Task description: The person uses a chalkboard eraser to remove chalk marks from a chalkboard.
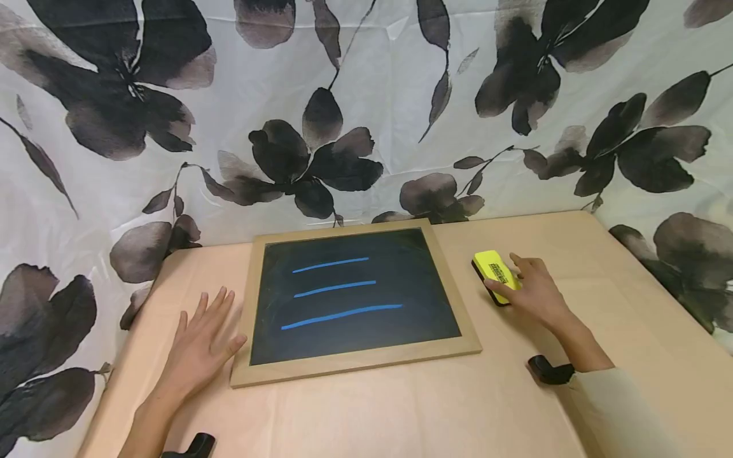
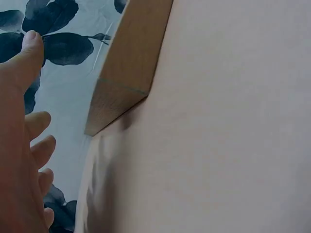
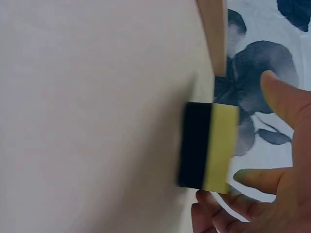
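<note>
A framed blackboard (image 1: 355, 337) lies on the table with three blue lines (image 1: 338, 289) drawn across it. To its right is a yellow board eraser (image 1: 494, 270) with a black felt underside, also seen side-on in the right wrist view as a yellow and black block (image 3: 221, 145). My right hand (image 1: 537, 291) is at the eraser, its thumb over the near end and the fingers spread past the right side. In the right wrist view thumb and fingers stand apart around it. My left hand (image 1: 200, 346) is spread out left of the board, thumb tip right at the wooden frame (image 2: 131, 53).
The light wooden-toned table (image 1: 366, 413) ends at a white wall covering (image 1: 395, 83) with dark flowers, behind and at both sides. Black wrist devices sit by the left wrist (image 1: 197, 445) and right wrist (image 1: 550, 370).
</note>
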Demonstrator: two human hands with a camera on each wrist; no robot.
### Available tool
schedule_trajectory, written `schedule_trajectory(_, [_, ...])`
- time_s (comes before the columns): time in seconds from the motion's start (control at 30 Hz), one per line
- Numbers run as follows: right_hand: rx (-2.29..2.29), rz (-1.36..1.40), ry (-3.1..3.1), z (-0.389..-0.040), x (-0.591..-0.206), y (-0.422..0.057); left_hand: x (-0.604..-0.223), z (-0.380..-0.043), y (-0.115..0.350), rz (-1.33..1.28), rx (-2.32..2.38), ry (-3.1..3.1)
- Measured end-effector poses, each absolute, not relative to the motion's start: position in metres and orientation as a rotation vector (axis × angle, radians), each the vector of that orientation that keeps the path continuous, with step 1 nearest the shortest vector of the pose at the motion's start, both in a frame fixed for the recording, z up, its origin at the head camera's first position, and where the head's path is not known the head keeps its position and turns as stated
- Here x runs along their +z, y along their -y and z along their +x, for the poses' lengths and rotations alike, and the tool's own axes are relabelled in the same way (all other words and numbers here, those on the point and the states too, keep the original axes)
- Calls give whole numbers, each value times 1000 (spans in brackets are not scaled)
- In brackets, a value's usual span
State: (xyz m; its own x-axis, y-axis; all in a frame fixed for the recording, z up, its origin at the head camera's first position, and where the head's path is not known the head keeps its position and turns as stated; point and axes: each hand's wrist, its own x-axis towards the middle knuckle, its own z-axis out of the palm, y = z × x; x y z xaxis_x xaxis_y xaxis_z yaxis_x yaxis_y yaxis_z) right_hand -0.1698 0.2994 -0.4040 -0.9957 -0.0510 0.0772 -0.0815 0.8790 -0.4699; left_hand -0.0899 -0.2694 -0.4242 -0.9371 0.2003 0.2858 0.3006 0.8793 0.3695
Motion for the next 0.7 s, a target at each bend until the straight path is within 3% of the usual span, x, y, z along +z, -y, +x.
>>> schedule_trajectory(0.7, [830,50,2912,-174,-417,-296,-448,-95,264,-407,-792,2775])
